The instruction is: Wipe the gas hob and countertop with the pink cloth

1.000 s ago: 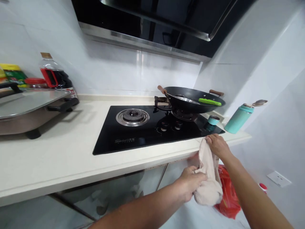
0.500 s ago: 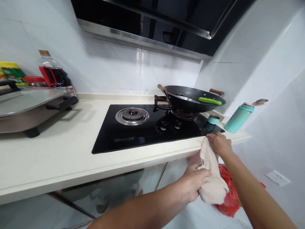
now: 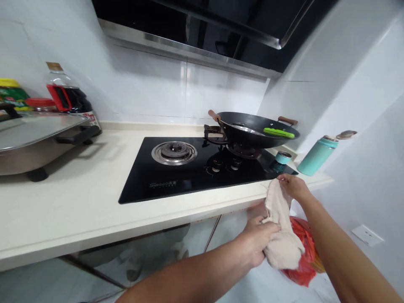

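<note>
A pale beige cloth (image 3: 283, 235) hangs in front of the counter's edge, stretched between my two hands. My left hand (image 3: 257, 240) is closed around its lower middle, and a loose bunch droops below. At the top, my right hand (image 3: 293, 186) pinches the cloth's upper end beside the front right corner of the black gas stove (image 3: 189, 181). A small teal cup-like lid (image 3: 283, 157) sits on the stove just behind my right hand. To the right stands a teal bottle (image 3: 317, 155) with its cap tilted open.
A black wok (image 3: 243, 136) with a green-handled utensil (image 3: 278, 133) rests on the right burner. On the left of the counter (image 3: 78, 210) are a lidded electric pan (image 3: 28, 147) and a dark sauce bottle (image 3: 71, 94). A red plastic bag (image 3: 303, 256) lies below; a range hood (image 3: 189, 50) overhangs.
My right hand has shifted slightly to the right with the cloth's upper end, its fingers drawn into a pinch. My left hand keeps its hold almost in place. The view has moved a little.
</note>
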`<state>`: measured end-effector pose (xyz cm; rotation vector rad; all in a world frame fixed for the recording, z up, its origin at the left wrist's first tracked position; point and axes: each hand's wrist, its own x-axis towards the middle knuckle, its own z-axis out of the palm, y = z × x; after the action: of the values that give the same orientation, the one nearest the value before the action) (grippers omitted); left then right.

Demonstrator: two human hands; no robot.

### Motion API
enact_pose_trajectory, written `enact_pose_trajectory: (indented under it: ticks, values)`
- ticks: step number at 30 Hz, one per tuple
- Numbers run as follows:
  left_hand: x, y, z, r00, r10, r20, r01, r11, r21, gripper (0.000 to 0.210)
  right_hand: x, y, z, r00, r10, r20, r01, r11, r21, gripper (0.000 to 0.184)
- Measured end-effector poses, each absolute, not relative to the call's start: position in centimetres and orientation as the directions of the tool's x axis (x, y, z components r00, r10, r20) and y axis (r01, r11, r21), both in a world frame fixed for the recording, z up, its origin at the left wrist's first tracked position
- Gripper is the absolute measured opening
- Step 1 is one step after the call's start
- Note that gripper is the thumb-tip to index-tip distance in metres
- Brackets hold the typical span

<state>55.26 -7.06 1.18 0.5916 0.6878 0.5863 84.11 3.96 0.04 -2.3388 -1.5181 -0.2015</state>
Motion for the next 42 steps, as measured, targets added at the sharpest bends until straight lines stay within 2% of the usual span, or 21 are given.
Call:
enact_pose_trajectory:
  ticks: [6, 11, 16, 21, 26, 30, 33, 37, 42]
  values:
    - [55.3, -6.8, 1.0, 0.62, 0.659, -0.425, -0.286, 0.695, 0.659, 0.025, 84.2, 4.9, 0.3, 0.488, 0.825, 0.286, 0.869, -0.428, -0.248, 0.022]
    - [55.4, -6.4, 0.5, 0.642, 0.655, -0.399, -0.3, 0.693, 0.656, 0.023, 84.3, 5.3, 0.6, 0.506, 0.815, 0.284, 0.861, -0.461, -0.214, 0.019]
    - [55.4, -6.2, 0.6, 0.658, 0.653, -0.376, -0.326, 0.696, 0.64, 0.025, 83.3, 4.4, -0.1, 0.396, 0.837, 0.379, 0.915, -0.393, -0.089, 0.025]
    - [55.5, -6.1, 0.9, 0.66, 0.654, -0.37, -0.38, 0.716, 0.586, 0.029, 82.8, 2.9, -1.0, 0.302, 0.858, 0.415, 0.952, -0.296, -0.08, 0.038]
    - [55.5, -6.1, 1.3, 0.656, 0.658, -0.37, -0.401, 0.719, 0.568, 0.025, 82.7, 2.7, -1.0, 0.247, 0.858, 0.45, 0.969, -0.22, -0.113, 0.034]
    - [55.1, -5.8, 1.6, 0.654, 0.677, -0.337, -0.438, 0.702, 0.561, 0.024, 82.6, 3.6, -0.3, 0.362, 0.827, 0.429, 0.931, -0.298, -0.211, 0.022]
    - [54.8, -5.5, 1.6, 0.651, 0.685, -0.326, -0.453, 0.695, 0.558, 0.027, 82.6, 3.9, 0.1, 0.436, 0.814, 0.383, 0.899, -0.375, -0.226, 0.018]
    - [54.5, -5.5, 1.6, 0.659, 0.675, -0.332, -0.443, 0.705, 0.554, 0.029, 82.3, 3.8, 0.3, 0.5, 0.79, 0.355, 0.864, -0.484, -0.14, 0.026]
    - [54.3, -5.7, 1.9, 0.675, 0.666, -0.317, -0.462, 0.717, 0.522, 0.026, 80.7, 3.5, 0.2, 0.407, 0.82, 0.403, 0.894, -0.448, 0.01, 0.033]
